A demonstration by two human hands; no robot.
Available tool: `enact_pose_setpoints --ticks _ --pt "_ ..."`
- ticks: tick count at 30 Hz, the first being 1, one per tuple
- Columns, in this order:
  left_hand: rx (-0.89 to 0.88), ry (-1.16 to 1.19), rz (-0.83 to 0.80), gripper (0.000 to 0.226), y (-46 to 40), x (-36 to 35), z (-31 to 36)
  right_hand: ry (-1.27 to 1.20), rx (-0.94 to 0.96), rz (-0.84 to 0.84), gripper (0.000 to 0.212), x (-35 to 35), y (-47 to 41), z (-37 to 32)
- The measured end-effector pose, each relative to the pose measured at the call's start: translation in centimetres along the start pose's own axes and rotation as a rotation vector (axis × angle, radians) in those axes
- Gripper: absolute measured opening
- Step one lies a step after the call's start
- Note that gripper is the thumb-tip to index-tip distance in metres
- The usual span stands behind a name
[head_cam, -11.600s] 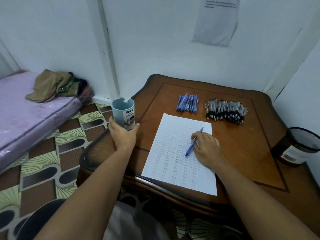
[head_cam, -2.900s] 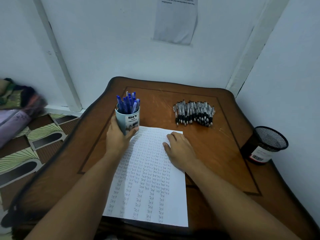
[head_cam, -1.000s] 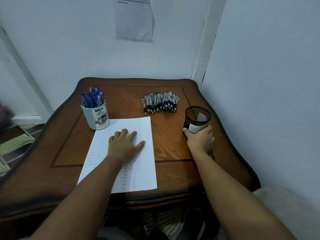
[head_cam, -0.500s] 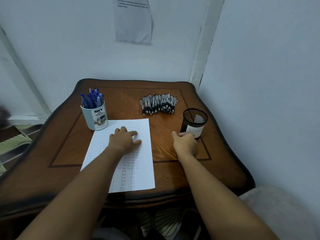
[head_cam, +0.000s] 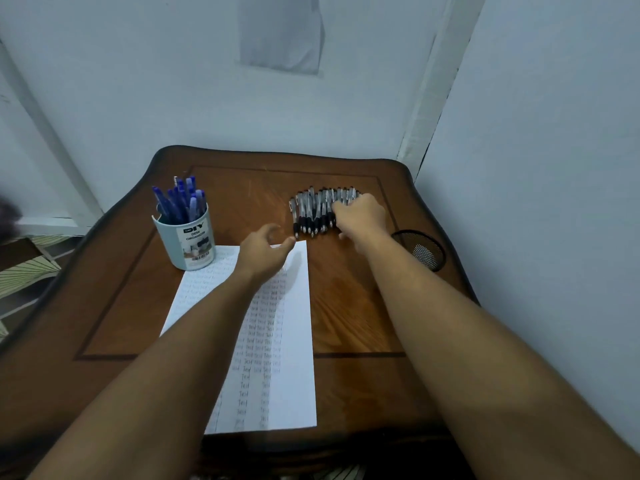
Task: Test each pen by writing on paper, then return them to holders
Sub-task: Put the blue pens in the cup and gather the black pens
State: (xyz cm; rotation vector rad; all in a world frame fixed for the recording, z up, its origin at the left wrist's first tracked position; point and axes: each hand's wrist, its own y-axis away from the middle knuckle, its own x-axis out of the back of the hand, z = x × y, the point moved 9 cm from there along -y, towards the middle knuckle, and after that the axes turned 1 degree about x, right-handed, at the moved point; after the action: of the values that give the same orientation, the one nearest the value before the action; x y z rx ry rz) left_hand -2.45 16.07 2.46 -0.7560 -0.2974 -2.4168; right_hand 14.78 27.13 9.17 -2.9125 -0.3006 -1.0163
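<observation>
Right hand: your fingers rest curled over the right part of the black-and-silver pens; whether your grip has closed on one, you cannot tell.
Left hand: your grip is loosely spread, thumb and fingers apart, holding nothing, over the far edge of the paper.
Black-and-silver pens: a row lying flat, far centre of the desk.
Blue pens: upright in the light-blue holder, far left, touching the paper's far-left corner.
Mesh holder: right edge of the desk, partly behind your right forearm.
Paper: columns of written test words, near centre.
</observation>
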Motion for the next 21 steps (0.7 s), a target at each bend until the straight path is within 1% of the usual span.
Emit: enact_pose_setpoints --ticks 3,4,7,8,10,11,14,17,21 --pt "0.056 0.079 0.015 0.067 -2.4 -0.6 0.4 0.142 -0.043 -0.034 0.029 0.1 -4.8 0.1" --pt "0.075 0.089 0.019 0.071 -3.5 -0.9 0.6 0.204 -0.072 -0.052 0.036 -0.3 -6.5 0.5" --pt "0.112 0.084 0.014 0.076 -6.3 -1.9 1.4 0.365 -0.217 -0.127 0.071 -1.2 -10.7 2.8" --pt "0.119 0.091 0.026 0.076 -6.9 -2.2 1.7 0.396 -0.256 -0.171 0.078 -1.7 -11.5 3.5" --pt "0.125 0.116 0.067 0.076 -8.5 -3.0 2.1 0.423 -0.298 -0.267 0.086 -2.9 -13.0 4.1" --pt "0.125 0.12 0.085 0.077 -9.3 -3.5 2.1 0.436 -0.309 -0.29 0.09 -3.3 -13.8 4.1" --pt "0.112 0.055 0.104 0.081 -10.8 -5.2 2.4 0.484 -0.296 -0.308 0.105 -4.4 -15.8 4.1" --pt "0.109 -0.041 0.116 0.085 -11.8 -6.1 2.8 0.509 -0.28 -0.323 0.112 -5.2 -16.8 4.4" --pt "0.134 -0.082 0.114 0.087 -13.0 -6.4 2.8 0.484 -0.356 -0.272 0.126 -5.4 -17.6 5.6"
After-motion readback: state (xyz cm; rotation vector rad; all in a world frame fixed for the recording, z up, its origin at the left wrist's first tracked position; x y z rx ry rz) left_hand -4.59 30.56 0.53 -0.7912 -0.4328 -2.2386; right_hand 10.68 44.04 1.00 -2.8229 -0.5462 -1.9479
